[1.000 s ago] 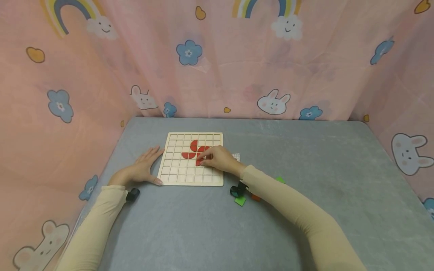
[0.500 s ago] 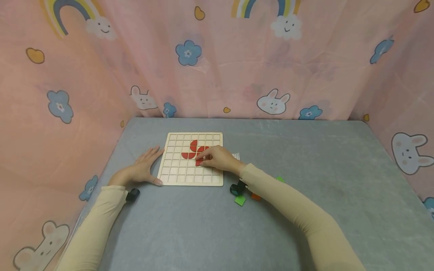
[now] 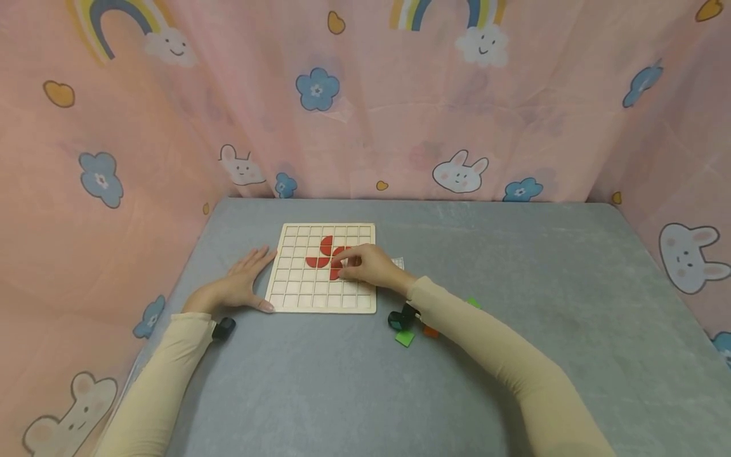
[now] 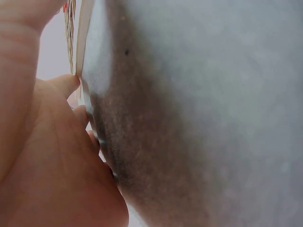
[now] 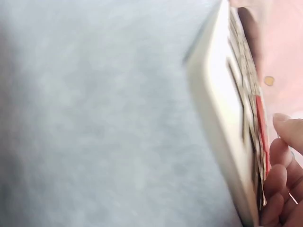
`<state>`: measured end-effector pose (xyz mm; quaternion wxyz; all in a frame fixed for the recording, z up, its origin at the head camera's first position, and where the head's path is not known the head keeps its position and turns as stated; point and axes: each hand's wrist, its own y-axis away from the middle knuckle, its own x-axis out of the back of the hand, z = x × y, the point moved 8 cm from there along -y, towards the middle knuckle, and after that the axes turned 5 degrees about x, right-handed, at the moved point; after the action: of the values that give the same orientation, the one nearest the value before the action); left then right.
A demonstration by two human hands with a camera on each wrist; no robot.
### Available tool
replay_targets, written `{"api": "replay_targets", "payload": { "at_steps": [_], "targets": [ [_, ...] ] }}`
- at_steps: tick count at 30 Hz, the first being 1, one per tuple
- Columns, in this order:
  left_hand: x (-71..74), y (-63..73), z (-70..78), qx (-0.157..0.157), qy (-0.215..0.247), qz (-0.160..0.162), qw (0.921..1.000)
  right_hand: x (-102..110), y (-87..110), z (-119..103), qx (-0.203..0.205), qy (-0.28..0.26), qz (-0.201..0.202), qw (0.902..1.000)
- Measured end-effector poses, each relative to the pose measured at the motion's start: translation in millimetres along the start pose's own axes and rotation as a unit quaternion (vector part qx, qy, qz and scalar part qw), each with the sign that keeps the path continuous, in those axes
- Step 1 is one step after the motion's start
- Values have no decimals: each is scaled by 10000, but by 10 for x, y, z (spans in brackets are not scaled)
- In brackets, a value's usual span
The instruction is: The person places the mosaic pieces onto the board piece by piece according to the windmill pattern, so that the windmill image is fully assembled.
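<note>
A pale wooden grid board (image 3: 297, 301) lies flat on the table. Red rounded pieces sit near its middle in a pinwheel: one at the top (image 3: 326, 245), a left piece (image 3: 317, 261), a right one (image 3: 340, 251) partly behind fingers, and a lower red piece (image 3: 335, 273). My right hand (image 3: 374, 266) hovers over the board with bent fingers, index and thumb at the lower piece. In the right wrist view its thumb (image 5: 289, 130) stands apart from the red edge. My left hand (image 3: 237, 285) lies spread, with fingertips and thumb touching the board's left side.
A small white gridded card (image 3: 398, 262) shows behind the right hand. Near the right wrist lie a green square (image 3: 405, 338), an orange piece (image 3: 431, 331) and another green piece (image 3: 473, 303), partly under the sleeve. A pink patterned curtain (image 3: 365, 127) encloses the grey table (image 3: 320, 381).
My right thumb and index have shifted slightly right and parted a little, baring more of the lower red piece. The left hand and the board have stayed put.
</note>
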<state>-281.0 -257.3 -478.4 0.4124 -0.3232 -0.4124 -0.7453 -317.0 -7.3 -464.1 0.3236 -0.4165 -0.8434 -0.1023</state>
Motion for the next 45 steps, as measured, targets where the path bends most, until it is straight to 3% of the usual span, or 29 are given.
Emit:
{"api": "replay_targets", "payload": {
  "at_steps": [4,10,13,18,26,34,38,45],
  "targets": [
    [-5,6,8,12,-32,-14,10000,55,46,64,-202,-957,78,9952],
    [-4,0,27,-57,-96,53,9999,262,193,123,-347,-1761,308,9833],
    [1,9,33,-70,-101,57,9999,400,317,147,-400,-1880,430,9804],
    [6,20,36,-44,-74,37,10000,622,564,243,-396,-1519,581,9859],
    [7,0,46,-42,-101,31,9999,850,1115,502,-817,-1099,548,9891],
    [4,-16,52,-63,-110,13,9999,1172,1750,679,-713,-369,627,9948],
    [9,-15,49,-53,-72,-15,10000,1297,2031,759,-628,-256,565,9961],
    [0,-9,17,25,-107,-48,9999,1374,2228,850,-491,-183,281,9982]
  ]
}}
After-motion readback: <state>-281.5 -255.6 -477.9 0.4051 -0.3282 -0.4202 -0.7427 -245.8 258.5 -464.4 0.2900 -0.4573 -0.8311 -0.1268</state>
